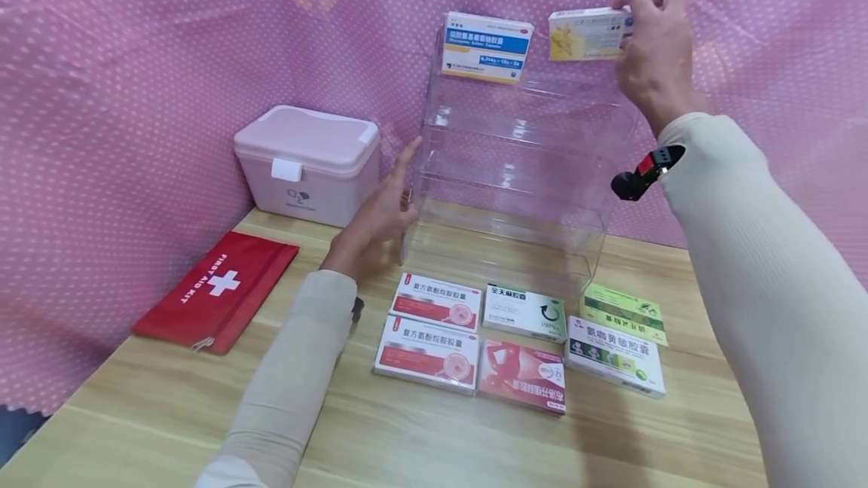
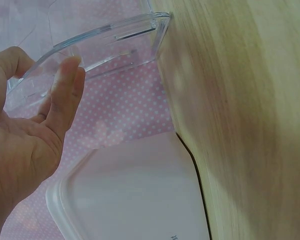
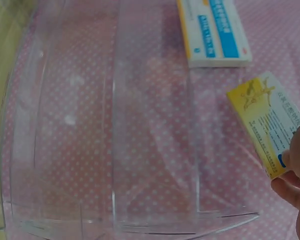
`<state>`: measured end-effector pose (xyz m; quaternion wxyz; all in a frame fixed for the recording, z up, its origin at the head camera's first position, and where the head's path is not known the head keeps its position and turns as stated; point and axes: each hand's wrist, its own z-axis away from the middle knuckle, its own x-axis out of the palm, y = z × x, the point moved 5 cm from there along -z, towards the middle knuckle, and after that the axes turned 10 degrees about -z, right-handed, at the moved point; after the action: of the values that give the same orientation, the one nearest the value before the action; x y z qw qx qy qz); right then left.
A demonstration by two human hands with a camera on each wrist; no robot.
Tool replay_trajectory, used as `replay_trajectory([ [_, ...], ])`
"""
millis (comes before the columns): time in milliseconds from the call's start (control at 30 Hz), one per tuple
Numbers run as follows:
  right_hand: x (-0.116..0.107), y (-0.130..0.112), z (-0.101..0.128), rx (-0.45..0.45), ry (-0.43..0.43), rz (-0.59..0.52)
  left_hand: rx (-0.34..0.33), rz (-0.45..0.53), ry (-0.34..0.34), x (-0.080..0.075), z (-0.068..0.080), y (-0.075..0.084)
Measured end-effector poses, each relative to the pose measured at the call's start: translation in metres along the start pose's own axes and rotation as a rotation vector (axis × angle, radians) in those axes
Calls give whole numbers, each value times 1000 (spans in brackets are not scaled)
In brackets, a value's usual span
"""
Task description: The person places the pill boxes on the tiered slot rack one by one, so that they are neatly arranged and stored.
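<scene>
The right hand [image 1: 654,59] pinches a yellow box [image 1: 588,34] by its end, holding it at the top tier of the clear rack [image 1: 515,164], just beside the blue-and-white box [image 1: 485,47] already standing there. The left hand [image 1: 380,213], fingers straight, steadies the rack's side. By my reckoning it's early: six boxes [image 1: 522,341] lie on the table [image 1: 169,405] below that grip, lower tiers unfilled.

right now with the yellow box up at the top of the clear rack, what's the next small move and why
Probably lower the yellow box onto the top tier of the clear rack, beside the blue and white box already standing there. The right hand pinches it level with that tier, with free space to the right of the blue box, and the left hand rests flat against the rack's side.
</scene>
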<state>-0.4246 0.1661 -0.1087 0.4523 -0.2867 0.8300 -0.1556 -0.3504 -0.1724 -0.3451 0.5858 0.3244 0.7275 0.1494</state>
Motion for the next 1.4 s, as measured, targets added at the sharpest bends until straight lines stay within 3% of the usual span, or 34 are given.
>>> replay_trajectory([
  [267,26,12,0,11,-149,11,-15,3,-3,0,-1,2],
  [633,42,27,8,144,-219,33,-6,-4,-10,6,-1,2],
  [867,34,19,9,-8,-251,134,-7,3,0,6,-1,1],
  [1000,23,19,16,-85,-230,51,-15,8,2,4,-2,2],
  [1133,14,27,35,-144,-146,-37,-21,6,-8,4,-1,3],
  [1300,5,45,66,-153,-71,-89,-28,10,-16,4,0,3],
  [1400,2,63,85,-130,-92,-98,-30,16,-21,4,-1,3],
])
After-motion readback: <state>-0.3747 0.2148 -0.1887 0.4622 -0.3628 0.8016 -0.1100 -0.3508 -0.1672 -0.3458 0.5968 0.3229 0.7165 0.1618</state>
